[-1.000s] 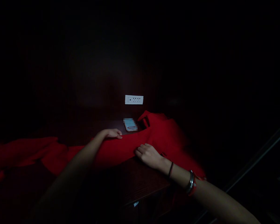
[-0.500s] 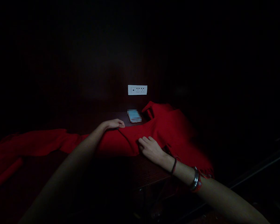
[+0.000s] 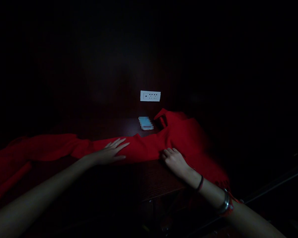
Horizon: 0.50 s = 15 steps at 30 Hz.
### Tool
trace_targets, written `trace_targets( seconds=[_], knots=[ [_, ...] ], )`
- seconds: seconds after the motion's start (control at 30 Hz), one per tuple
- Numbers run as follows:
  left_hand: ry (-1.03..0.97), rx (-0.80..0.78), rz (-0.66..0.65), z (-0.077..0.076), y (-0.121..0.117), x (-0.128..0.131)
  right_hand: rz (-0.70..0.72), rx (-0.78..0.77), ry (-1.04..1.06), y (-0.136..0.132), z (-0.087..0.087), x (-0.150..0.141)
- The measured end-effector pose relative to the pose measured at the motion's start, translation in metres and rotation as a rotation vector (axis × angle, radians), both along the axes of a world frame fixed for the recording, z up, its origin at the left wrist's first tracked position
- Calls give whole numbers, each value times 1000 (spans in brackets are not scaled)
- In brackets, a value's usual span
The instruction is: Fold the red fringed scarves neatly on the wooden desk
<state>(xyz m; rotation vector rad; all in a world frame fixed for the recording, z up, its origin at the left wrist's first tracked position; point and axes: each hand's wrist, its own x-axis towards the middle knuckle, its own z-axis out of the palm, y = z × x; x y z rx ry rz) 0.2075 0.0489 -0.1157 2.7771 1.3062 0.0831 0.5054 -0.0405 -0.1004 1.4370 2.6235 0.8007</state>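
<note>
The left hand lies splayed on red cloth; the curled right hand hides its grip.

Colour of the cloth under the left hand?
Plain red, going very dark at its edges; the head view shows the cloth best.

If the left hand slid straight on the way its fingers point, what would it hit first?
The left hand would probably meet a raised fold in the red fringed scarf first; the smartphone lies beyond, roughly in line, though depth is unclear.
</note>
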Motion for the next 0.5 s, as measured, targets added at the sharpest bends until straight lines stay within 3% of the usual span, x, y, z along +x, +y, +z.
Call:
trace_targets(
  seconds=[0.1, 0.2, 0.3, 0.37, 0.5],
  knots=[
    [119, -29, 175, -14, -32, -47, 43, 22, 15, -2, -6, 0],
    [103, 91, 211, -9, -51, -65, 89, 33, 75, -2, -7, -10],
    [8, 193, 21, 5, -65, -50, 114, -35, 179, -2, -5, -22],
    [-17, 151, -124, 12, -72, -35, 144, -122, 222, -3, -3, -27],
    [-45, 65, -203, 17, -77, -20, 182, -241, 264, -4, 4, -29]
  ],
)
